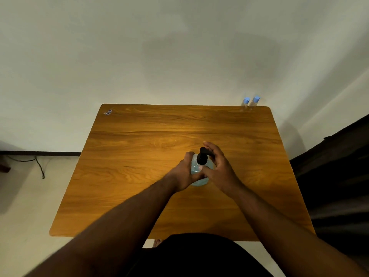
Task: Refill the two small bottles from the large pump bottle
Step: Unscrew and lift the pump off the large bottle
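The large pump bottle (pixel 196 172), clear with blue liquid and a black pump head (pixel 202 156), stands upright near the middle of the wooden table (pixel 139 148). My left hand (pixel 186 173) wraps around its body from the left. My right hand (pixel 217 166) curls around the pump head and neck from the right, fingers touching it. Two small clear bottles with blue caps (pixel 246 103) (pixel 255 102) stand side by side at the table's far right corner, capped and far from both hands.
A small sticker (pixel 108 112) lies at the table's far left corner. A white wall rises right behind the table. A dark piece of furniture (pixel 335 166) stands to the right. A cable (pixel 39 164) trails on the floor at the left.
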The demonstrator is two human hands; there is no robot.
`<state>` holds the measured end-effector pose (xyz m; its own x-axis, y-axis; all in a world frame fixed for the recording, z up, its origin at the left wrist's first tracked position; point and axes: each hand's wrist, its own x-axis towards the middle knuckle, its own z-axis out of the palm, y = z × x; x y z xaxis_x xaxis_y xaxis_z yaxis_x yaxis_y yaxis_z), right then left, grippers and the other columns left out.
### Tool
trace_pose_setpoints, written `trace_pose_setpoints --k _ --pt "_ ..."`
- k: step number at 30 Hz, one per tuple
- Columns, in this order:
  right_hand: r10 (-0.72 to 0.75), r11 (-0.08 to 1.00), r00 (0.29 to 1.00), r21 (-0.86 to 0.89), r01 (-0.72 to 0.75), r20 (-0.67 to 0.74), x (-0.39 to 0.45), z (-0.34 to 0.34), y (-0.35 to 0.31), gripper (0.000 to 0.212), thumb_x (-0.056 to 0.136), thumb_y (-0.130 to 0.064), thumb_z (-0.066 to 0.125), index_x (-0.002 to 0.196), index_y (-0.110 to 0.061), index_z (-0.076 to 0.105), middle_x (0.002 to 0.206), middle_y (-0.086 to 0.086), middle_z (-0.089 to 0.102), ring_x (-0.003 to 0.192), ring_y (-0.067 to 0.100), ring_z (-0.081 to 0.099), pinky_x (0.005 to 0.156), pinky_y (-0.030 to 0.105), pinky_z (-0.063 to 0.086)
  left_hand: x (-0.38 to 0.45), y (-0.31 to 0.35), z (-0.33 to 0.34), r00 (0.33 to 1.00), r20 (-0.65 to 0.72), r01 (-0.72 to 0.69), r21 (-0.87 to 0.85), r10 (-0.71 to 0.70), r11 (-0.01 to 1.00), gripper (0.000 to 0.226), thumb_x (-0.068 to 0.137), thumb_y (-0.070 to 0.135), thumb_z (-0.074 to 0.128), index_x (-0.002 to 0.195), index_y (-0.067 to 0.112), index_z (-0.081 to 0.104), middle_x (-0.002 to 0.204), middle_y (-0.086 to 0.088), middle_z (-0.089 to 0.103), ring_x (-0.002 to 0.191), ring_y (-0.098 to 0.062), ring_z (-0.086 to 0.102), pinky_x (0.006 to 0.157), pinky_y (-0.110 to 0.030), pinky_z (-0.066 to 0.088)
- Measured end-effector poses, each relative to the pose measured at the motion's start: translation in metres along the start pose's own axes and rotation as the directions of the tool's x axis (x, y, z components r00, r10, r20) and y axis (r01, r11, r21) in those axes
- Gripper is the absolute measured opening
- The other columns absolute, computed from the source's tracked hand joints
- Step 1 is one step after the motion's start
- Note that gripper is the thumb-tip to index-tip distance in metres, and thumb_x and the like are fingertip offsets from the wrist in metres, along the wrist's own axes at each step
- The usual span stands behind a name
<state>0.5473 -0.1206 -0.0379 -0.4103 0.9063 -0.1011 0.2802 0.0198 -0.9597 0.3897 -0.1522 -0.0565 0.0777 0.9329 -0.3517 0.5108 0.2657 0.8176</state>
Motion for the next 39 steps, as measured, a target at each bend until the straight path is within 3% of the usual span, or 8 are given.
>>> trace_pose_setpoints --k 5,10,13,17,23,28,34,39 --pt "-0.033 0.996 0.988 -0.083 0.021 -0.149 0.003 0.011 -0.006 0.068 0.075 -0.009 0.078 0.126 -0.041 0.047 0.124 -0.01 0.051 0.119 0.008 0.051 0.087 0.019 0.048 0.0 0.0 -0.001 1.0 0.014 0.004 -0.003 -0.004 1.0 0.075 0.083 0.049 0.069 0.139 0.025 0.024 0.127 -0.006 0.056 0.108 -0.023 0.061 0.09 -0.045 0.054" --pt "-0.03 0.999 0.996 0.043 0.034 -0.085 0.0 0.001 -0.007 0.071 0.077 -0.005 0.075 0.127 -0.045 0.046 0.123 -0.013 0.057 0.114 -0.003 0.055 0.085 0.011 0.048 0.001 0.0 0.001 1.0 0.004 -0.001 -0.01 0.001 1.0 0.077 0.083 0.047 0.071 0.139 0.022 0.024 0.126 -0.006 0.056 0.108 -0.021 0.06 0.086 -0.038 0.053" --pt "-0.024 0.997 0.994 -0.077 0.015 -0.106 0.005 0.001 -0.015 0.071 0.072 -0.008 0.081 0.128 -0.037 0.049 0.127 -0.007 0.055 0.105 -0.005 0.054 0.077 0.004 0.046 0.002 0.0 0.001 1.0 0.0 -0.003 -0.024 0.003 1.0 0.077 0.083 0.046 0.071 0.139 0.022 0.025 0.127 -0.006 0.056 0.11 -0.021 0.059 0.087 -0.04 0.053" --pt "-0.1 0.988 0.984 -0.136 0.08 -0.146 0.011 -0.009 -0.035 0.064 0.074 -0.005 0.078 0.128 -0.028 0.05 0.119 -0.008 0.057 0.098 -0.004 0.057 0.076 0.014 0.052 0.003 0.0 0.0 1.0 0.009 0.0 -0.047 0.0 0.999 0.073 0.083 0.042 0.074 0.135 0.021 0.026 0.123 -0.007 0.058 0.107 -0.022 0.062 0.089 -0.045 0.055" --pt "-0.231 0.963 0.961 -0.177 0.203 -0.15 0.006 -0.029 -0.075 0.051 0.076 -0.01 0.078 0.119 -0.021 0.053 0.111 -0.012 0.058 0.09 -0.01 0.06 0.068 0.006 0.051 0.004 -0.001 0.001 1.0 0.0 -0.004 -0.068 0.004 0.998 0.076 0.081 0.042 0.075 0.135 0.022 0.026 0.126 -0.007 0.057 0.112 -0.021 0.06 0.094 -0.048 0.053" --pt "-0.291 0.947 0.95 -0.176 0.268 -0.118 0.002 -0.036 -0.101 0.049 0.078 -0.012 0.076 0.121 -0.017 0.052 0.117 -0.002 0.066 0.108 0.01 0.063 0.082 0.023 0.056 0.004 0.0 0.002 1.0 -0.002 -0.001 -0.071 0.001 0.997 0.077 0.08 0.042 0.076 0.136 0.024 0.026 0.126 -0.006 0.057 0.112 -0.02 0.06 0.095 -0.047 0.053" --pt "-0.31 0.939 0.948 -0.181 0.294 -0.068 0.001 -0.04 -0.117 0.048 0.08 -0.01 0.073 0.122 -0.017 0.05 0.121 0.001 0.064 0.103 0.011 0.066 0.081 0.029 0.058 0.002 0.001 0.001 1.0 -0.001 -0.001 -0.063 0.001 0.998 0.078 0.081 0.043 0.075 0.137 0.023 0.025 0.126 -0.006 0.058 0.111 -0.02 0.061 0.094 -0.045 0.054" --pt "-0.327 0.934 0.938 -0.188 0.304 -0.11 0.003 -0.049 -0.128 0.049 0.08 -0.012 0.074 0.121 -0.021 0.05 0.117 -0.007 0.062 0.094 0.0 0.066 0.076 0.022 0.058 0.001 0.001 0.001 1.0 0.002 -0.001 -0.076 0.002 0.997 0.078 0.08 0.042 0.076 0.136 0.022 0.026 0.124 -0.005 0.059 0.109 -0.02 0.062 0.093 -0.044 0.054"
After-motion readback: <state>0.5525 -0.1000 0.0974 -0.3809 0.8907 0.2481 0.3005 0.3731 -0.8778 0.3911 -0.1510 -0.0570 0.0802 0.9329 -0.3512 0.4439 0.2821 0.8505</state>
